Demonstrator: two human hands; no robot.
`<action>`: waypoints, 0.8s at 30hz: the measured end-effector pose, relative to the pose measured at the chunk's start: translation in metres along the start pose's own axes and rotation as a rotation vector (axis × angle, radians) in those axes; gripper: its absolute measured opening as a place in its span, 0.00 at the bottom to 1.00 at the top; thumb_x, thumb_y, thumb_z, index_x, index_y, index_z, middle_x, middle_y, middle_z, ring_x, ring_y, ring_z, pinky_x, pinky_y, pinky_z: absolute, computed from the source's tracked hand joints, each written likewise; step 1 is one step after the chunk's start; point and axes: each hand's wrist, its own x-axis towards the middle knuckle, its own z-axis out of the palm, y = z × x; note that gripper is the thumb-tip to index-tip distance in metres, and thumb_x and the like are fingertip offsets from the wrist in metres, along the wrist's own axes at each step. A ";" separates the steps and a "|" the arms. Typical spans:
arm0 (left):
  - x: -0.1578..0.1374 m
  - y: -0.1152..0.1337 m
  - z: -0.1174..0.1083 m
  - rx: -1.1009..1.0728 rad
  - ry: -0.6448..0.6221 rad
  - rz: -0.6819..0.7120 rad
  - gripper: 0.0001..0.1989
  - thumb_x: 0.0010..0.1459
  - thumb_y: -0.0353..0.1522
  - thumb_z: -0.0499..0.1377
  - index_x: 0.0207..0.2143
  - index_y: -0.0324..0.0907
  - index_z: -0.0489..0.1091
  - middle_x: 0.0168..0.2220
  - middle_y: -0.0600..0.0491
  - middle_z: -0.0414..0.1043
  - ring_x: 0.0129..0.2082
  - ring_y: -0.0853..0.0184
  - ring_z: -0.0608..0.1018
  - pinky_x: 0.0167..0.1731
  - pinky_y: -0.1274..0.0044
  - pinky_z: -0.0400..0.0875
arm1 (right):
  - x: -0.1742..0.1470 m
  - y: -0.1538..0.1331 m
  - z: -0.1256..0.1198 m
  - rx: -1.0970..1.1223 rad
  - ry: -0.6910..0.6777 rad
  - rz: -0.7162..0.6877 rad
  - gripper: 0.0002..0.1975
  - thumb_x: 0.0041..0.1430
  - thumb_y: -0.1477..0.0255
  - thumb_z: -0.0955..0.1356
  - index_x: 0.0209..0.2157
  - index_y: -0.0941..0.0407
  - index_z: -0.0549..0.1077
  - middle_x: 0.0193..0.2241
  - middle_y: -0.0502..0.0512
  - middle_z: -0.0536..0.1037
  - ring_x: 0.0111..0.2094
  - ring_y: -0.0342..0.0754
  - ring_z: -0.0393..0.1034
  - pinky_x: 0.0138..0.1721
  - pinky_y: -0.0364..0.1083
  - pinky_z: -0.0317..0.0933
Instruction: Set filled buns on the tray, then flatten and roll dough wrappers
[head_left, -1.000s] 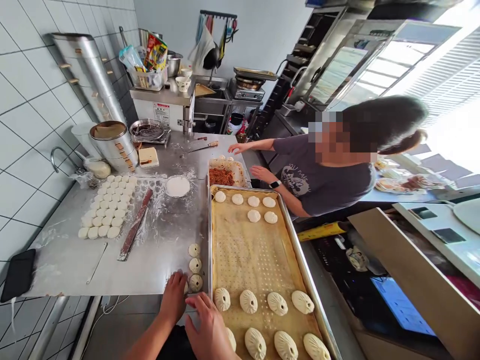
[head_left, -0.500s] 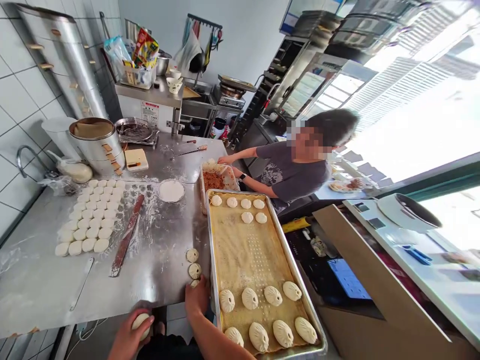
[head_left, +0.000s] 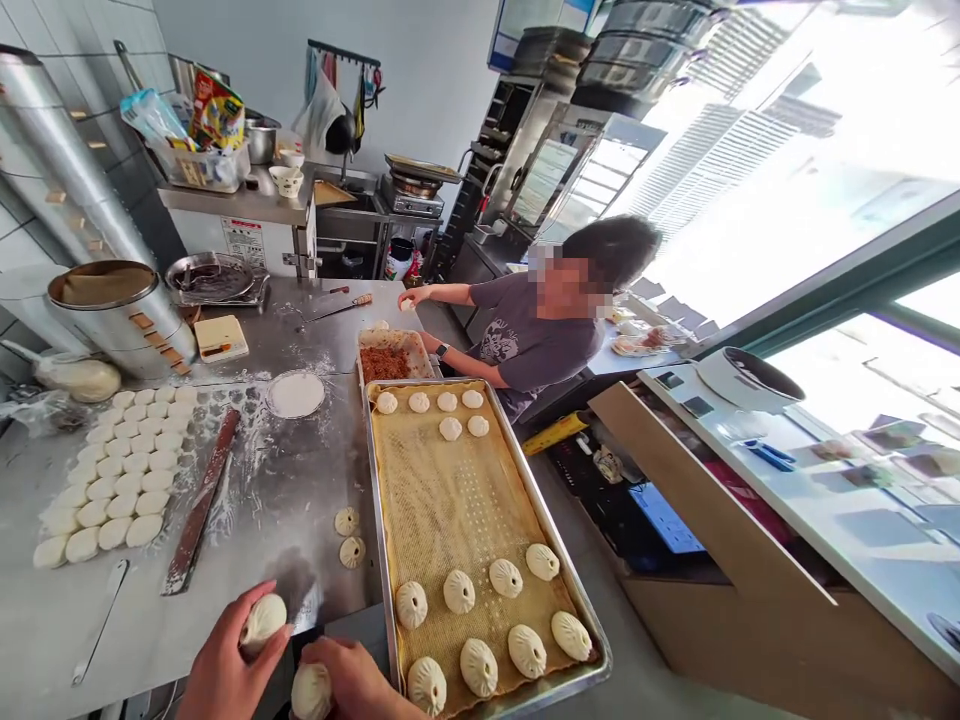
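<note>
A metal table (head_left: 300,470) is spreading across the left, and beyond its far right edge a co-worker (head_left: 517,340) in a dark shirt is working beside a tub (head_left: 421,356) of reddish filling. A large lined tray (head_left: 604,660) is lying along the table's right side, carrying six small buns (head_left: 450,428) at its far end and eight larger pleated buns (head_left: 458,591) at its near end. A block of pale dough pieces (head_left: 127,465) is sitting on the left, with a dark rod (head_left: 202,500) lying beside it.

At the near edge, the hands are staying slightly apart, each closing around a bun: the left hand (head_left: 232,650) is gripping one bun (head_left: 264,622) between thumb and fingers, and the right hand (head_left: 349,670) is curling around a second bun (head_left: 311,692). Two pleated buns (head_left: 352,551) are resting on the table near the tray.

Looking like raw dough, the held buns are probably weighing little, yielding easily and denting under pressure, perhaps sticking slightly. Cupping the rounded sides low down is seeming safest; pinching the pleated top is risking tearing the folds.
</note>
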 end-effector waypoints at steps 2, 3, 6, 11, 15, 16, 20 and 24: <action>0.002 0.046 0.017 0.124 0.050 0.165 0.29 0.57 0.47 0.61 0.60 0.55 0.64 0.58 0.52 0.76 0.54 0.57 0.81 0.51 0.65 0.80 | -0.030 -0.008 -0.030 0.125 -0.062 0.072 0.10 0.49 0.60 0.69 0.28 0.51 0.70 0.20 0.47 0.68 0.23 0.48 0.68 0.31 0.52 0.70; 0.004 0.070 0.029 0.179 0.050 0.247 0.28 0.59 0.44 0.61 0.61 0.55 0.63 0.58 0.51 0.75 0.54 0.57 0.81 0.51 0.66 0.80 | -0.045 -0.012 -0.050 0.162 -0.072 0.088 0.13 0.45 0.61 0.71 0.31 0.52 0.71 0.22 0.46 0.69 0.23 0.47 0.67 0.30 0.50 0.69; 0.013 0.131 0.076 0.300 -0.006 0.527 0.23 0.61 0.33 0.57 0.59 0.51 0.65 0.56 0.49 0.73 0.56 0.59 0.78 0.56 0.67 0.75 | -0.081 -0.024 -0.126 0.053 0.027 -0.003 0.20 0.41 0.66 0.73 0.39 0.52 0.70 0.23 0.44 0.73 0.24 0.46 0.67 0.27 0.46 0.63; 0.038 0.175 0.153 0.492 -0.108 0.683 0.26 0.58 0.27 0.56 0.60 0.46 0.66 0.53 0.47 0.72 0.55 0.58 0.74 0.59 0.66 0.70 | -0.100 -0.023 -0.276 -0.435 0.456 -0.299 0.16 0.47 0.74 0.69 0.41 0.52 0.71 0.34 0.50 0.76 0.36 0.50 0.70 0.39 0.48 0.62; 0.049 0.177 0.181 0.614 -0.061 0.632 0.21 0.58 0.29 0.59 0.54 0.46 0.71 0.51 0.46 0.74 0.56 0.52 0.72 0.59 0.57 0.64 | -0.092 -0.019 -0.366 -0.772 0.560 -0.354 0.14 0.51 0.76 0.67 0.41 0.52 0.72 0.42 0.54 0.75 0.40 0.51 0.72 0.42 0.48 0.62; 0.051 0.176 0.184 0.633 -0.044 0.619 0.21 0.58 0.29 0.59 0.54 0.46 0.71 0.51 0.46 0.75 0.57 0.51 0.71 0.59 0.56 0.63 | -0.089 -0.020 -0.381 -0.818 0.562 -0.345 0.14 0.52 0.76 0.67 0.43 0.52 0.71 0.43 0.54 0.75 0.40 0.50 0.73 0.42 0.48 0.62; 0.055 0.174 0.190 0.692 0.012 0.574 0.21 0.58 0.31 0.60 0.55 0.45 0.71 0.53 0.44 0.75 0.61 0.50 0.69 0.61 0.55 0.60 | -0.077 -0.031 -0.414 -0.939 0.539 -0.341 0.19 0.53 0.78 0.67 0.48 0.55 0.69 0.47 0.59 0.77 0.44 0.52 0.75 0.45 0.47 0.63; 0.053 0.171 0.193 0.697 0.030 0.572 0.26 0.59 0.33 0.61 0.61 0.44 0.67 0.58 0.45 0.74 0.66 0.51 0.67 0.66 0.56 0.58 | -0.060 -0.041 -0.426 -1.005 0.519 -0.392 0.19 0.53 0.79 0.68 0.48 0.55 0.71 0.49 0.60 0.75 0.47 0.53 0.73 0.49 0.47 0.63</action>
